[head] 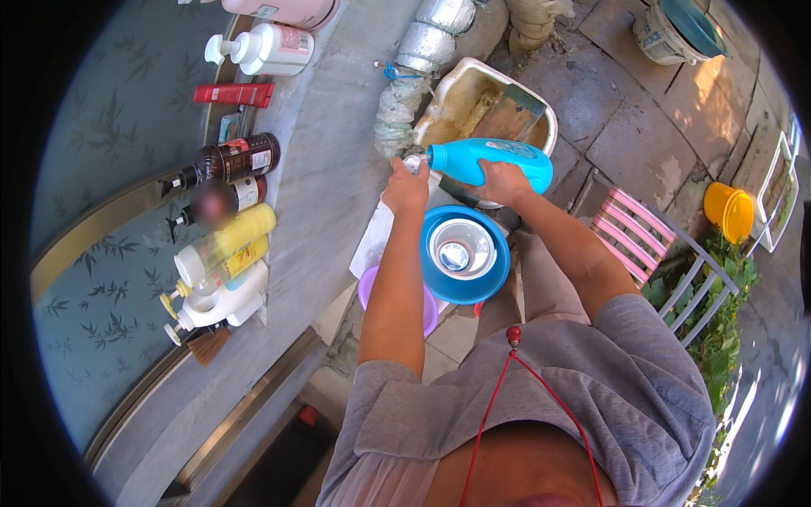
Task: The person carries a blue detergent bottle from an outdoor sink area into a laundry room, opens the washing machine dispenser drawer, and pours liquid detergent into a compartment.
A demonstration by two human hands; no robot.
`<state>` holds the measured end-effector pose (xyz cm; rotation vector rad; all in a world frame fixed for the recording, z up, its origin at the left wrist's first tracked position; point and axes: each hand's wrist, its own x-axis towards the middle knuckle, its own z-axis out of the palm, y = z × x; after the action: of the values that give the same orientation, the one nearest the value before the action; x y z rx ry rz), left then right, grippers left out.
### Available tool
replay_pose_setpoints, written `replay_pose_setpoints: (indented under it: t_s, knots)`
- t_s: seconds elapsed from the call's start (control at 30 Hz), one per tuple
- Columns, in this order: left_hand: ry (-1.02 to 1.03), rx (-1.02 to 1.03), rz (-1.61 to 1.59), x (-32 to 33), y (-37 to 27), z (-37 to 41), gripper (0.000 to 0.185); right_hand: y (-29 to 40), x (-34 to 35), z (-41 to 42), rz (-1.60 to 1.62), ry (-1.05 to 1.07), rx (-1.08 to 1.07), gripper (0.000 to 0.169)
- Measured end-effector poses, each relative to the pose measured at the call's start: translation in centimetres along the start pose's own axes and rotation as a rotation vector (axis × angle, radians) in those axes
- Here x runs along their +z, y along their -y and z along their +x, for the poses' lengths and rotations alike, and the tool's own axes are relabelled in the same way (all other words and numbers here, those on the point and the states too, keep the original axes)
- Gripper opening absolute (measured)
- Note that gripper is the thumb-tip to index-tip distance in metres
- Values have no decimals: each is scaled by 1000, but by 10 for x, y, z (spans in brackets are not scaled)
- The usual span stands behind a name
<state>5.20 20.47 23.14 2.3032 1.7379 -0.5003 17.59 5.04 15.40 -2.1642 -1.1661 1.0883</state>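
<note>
My right hand (504, 182) grips a bright blue plastic bottle (469, 162) by its handle. The bottle lies on its side in the air, mouth pointing left, over the near edge of a stained white ceramic basin (552, 120). At that mouth my left hand (407, 187) holds a small white object (415, 163), which my fingers partly cover; whether it is a cap cannot be told. Below my hands sits a blue plastic basin (431, 279) with a whitish translucent bowl (485, 237) in it. A purple basin (431, 314) is partly hidden under my left forearm.
Wrapped pipes (426, 47) rise beside the ceramic basin. Along the grey ledge (317, 190) at left stand several pump bottles (279, 51) and a red tube (234, 94). At right are a pink-striped chair (633, 225), a yellow bucket (728, 212) and a white bucket (659, 38).
</note>
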Motion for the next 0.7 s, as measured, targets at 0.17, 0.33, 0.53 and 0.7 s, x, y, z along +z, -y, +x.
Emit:
replay_pose_setpoints:
  t_s: [0.17,0.33,0.53,0.7]
  knots:
    - [-10,-2,5,1,-1,0,62,4,-5,-2,-5,6,-1,34]
    - [-3,-6,-1,1,-1,0,61,6,-7,-3,-10,17,12,32]
    - [-17,-8,-11,2,-1,-1,61,3,-5,-1,-9,11,13,31]
    - [-11,-2,-23,2,1,-2,61,5,-5,-2,-13,11,16,31]
